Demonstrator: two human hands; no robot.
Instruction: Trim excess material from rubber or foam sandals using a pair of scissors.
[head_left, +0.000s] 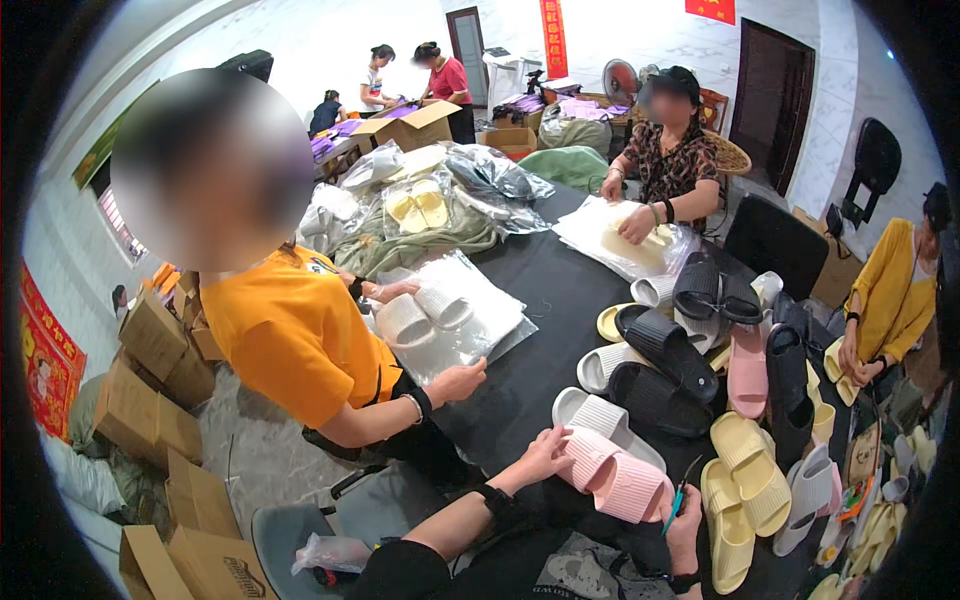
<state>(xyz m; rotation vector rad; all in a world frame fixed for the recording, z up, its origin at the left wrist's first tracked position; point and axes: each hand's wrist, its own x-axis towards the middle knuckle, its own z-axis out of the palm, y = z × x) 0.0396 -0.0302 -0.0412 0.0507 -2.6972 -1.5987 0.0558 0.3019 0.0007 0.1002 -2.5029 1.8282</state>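
A pair of pink ribbed slippers point(618, 478) lies on the black table point(545, 290) right in front of me. My left hand point(545, 455) grips the pair at its left end. At the pair's right end, my right hand point(686, 525) holds small green-handled scissors point(680, 492), blades pointing up. A white slipper point(600, 415) lies just behind the pink pair.
Black point(665, 350), pale yellow point(745, 470), pink and white slippers crowd the table's right side. On my left, a person in an orange shirt point(290, 335) handles white slippers in a clear bag point(450, 310). Another person bags pale slippers point(640, 240) opposite. Cardboard boxes point(150, 400) stand on the floor at left.
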